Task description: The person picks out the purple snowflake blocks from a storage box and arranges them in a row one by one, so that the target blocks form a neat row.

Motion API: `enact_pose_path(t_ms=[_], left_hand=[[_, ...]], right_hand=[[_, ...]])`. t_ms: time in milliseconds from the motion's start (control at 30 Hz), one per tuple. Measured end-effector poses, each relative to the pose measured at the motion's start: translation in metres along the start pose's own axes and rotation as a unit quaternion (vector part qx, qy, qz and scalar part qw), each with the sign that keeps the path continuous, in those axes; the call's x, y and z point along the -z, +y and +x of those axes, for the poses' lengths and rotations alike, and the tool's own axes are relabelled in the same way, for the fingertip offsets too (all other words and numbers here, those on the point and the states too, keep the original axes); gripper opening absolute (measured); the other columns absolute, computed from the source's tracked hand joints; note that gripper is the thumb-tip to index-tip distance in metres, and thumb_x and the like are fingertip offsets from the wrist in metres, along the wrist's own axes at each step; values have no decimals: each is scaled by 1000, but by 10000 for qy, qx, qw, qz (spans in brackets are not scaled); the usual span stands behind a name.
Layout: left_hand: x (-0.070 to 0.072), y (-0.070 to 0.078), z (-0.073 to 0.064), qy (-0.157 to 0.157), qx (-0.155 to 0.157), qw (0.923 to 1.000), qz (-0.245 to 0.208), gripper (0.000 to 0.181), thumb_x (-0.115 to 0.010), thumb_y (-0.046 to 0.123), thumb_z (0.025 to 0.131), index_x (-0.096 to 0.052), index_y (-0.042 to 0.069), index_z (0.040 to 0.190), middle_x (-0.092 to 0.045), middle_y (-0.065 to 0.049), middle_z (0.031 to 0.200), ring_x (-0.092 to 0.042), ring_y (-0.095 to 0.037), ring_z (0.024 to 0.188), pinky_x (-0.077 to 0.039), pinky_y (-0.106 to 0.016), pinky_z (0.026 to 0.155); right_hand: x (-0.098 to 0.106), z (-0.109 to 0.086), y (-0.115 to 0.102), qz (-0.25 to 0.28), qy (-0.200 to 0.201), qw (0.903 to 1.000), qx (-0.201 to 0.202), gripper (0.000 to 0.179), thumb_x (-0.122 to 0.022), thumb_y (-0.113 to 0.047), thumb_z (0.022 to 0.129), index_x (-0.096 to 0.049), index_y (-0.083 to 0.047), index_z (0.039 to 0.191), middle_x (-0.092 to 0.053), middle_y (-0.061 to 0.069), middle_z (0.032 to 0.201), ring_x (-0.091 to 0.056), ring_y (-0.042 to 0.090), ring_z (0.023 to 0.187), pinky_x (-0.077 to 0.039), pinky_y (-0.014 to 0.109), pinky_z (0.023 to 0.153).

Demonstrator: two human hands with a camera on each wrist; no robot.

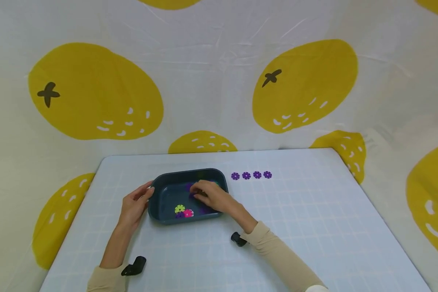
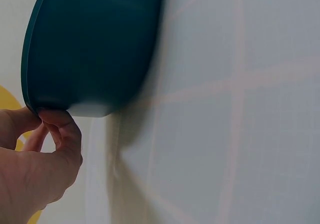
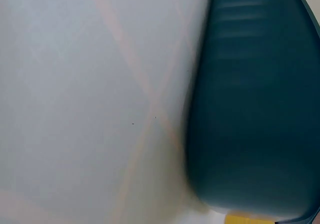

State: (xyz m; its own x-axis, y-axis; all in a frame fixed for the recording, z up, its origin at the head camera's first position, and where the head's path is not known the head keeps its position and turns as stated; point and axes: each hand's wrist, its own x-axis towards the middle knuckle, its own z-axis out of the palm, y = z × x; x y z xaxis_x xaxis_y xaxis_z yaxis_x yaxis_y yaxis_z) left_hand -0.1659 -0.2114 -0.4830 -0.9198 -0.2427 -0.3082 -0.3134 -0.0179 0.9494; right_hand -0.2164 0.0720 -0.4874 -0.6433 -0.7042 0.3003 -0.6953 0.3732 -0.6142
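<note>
A dark teal tray (image 1: 168,222) stands on the table, with notched plastic snowflake discs inside. My left hand (image 1: 133,205) grips its left end, thumb and fingertips at the rim; the left wrist view shows this hand (image 2: 47,159) below the tray wall (image 2: 95,49). My right hand (image 1: 213,196) reaches inside over the right half, fingers bent downward beside purple discs (image 1: 189,187). Whether a disc is between its fingertips, I cannot tell. Near the tray's front wall lie a yellow-green disc (image 1: 180,209), a pink disc (image 1: 188,213) and a purple disc (image 1: 179,215).
Several purple discs (image 1: 246,175) form a straight row on the table, right of the tray's far corner. The white table (image 1: 314,227) has a faint grid pattern. Behind it hangs a pale cloth (image 1: 211,93) printed with yellow fruit.
</note>
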Motion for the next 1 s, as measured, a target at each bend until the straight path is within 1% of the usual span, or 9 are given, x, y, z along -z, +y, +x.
enact_pose_path(t_ms=[100, 200, 300, 400, 567, 700, 867, 1000], left_hand=[[0, 0, 0, 12, 37, 10000, -4, 58, -74, 34, 97, -57, 12, 148, -63, 14, 107, -57, -3, 98, -50, -16, 77], [0, 0, -1, -12, 66, 10000, -30, 58, -74, 35, 97, -57, 13, 148, -62, 13, 108, -57, -3, 98, -50, -16, 77], [1, -2, -1, -66, 65, 10000, -36, 60, -74, 35, 97, -56, 11, 149, -63, 14, 108, -57, -2, 98, -50, -16, 78], [1, -2, -2, -91, 73, 9999, -25, 61, -74, 34, 97, -55, 11, 150, -62, 15, 107, -57, -2, 98, -50, -16, 78], [1, -1, -2, -40, 69, 10000, 36, 62, -74, 36, 97, -54, 11, 150, -62, 15, 109, -57, -2, 98, -50, -16, 78], [1, -1, -1, 22, 76, 9999, 87, 62, -74, 37, 97, -55, 12, 150, -62, 15, 109, -58, -2, 99, -50, -16, 78], [-1, -1, -1, 83, 117, 9998, 136, 60, -74, 37, 97, -56, 13, 149, -61, 13, 110, -58, -2, 99, -50, -15, 79], [-2, -2, 0, 59, 122, 9998, 153, 61, -73, 38, 97, -56, 13, 149, -61, 13, 110, -58, -2, 98, -51, -15, 79]], right_hand=[[0, -2, 2, 207, 462, 9987, 90, 16, -69, -1, 97, -71, -2, 114, -69, 8, 106, -64, 18, 96, -55, 25, 86], [1, -4, 4, 474, 940, 9943, 162, 16, -71, 0, 96, -71, -1, 113, -69, 8, 105, -65, 18, 94, -57, 27, 83], [2, -5, 6, 881, 1383, 9864, 137, 16, -72, 0, 95, -71, 1, 111, -70, 10, 105, -67, 18, 92, -58, 29, 82], [4, -6, 10, 1367, 1691, 9761, -50, 16, -71, -2, 96, -71, 1, 112, -72, 11, 106, -69, 20, 91, -59, 30, 83], [14, -11, 16, 2015, 1877, 9588, -697, 17, -70, -7, 98, -72, -3, 115, -72, 10, 108, -70, 22, 96, -58, 31, 87], [24, -16, 22, 2228, 2029, 9456, -1228, 18, -70, -10, 99, -72, -5, 116, -72, 9, 110, -68, 20, 98, -57, 28, 87], [33, -24, 29, 2483, 2183, 9317, -1506, 20, -71, -12, 99, -72, -4, 117, -71, 10, 113, -66, 21, 101, -56, 26, 89], [37, -31, 34, 2599, 2349, 9232, -1583, 21, -71, -11, 98, -72, -3, 117, -70, 13, 112, -66, 22, 101, -56, 24, 88]])
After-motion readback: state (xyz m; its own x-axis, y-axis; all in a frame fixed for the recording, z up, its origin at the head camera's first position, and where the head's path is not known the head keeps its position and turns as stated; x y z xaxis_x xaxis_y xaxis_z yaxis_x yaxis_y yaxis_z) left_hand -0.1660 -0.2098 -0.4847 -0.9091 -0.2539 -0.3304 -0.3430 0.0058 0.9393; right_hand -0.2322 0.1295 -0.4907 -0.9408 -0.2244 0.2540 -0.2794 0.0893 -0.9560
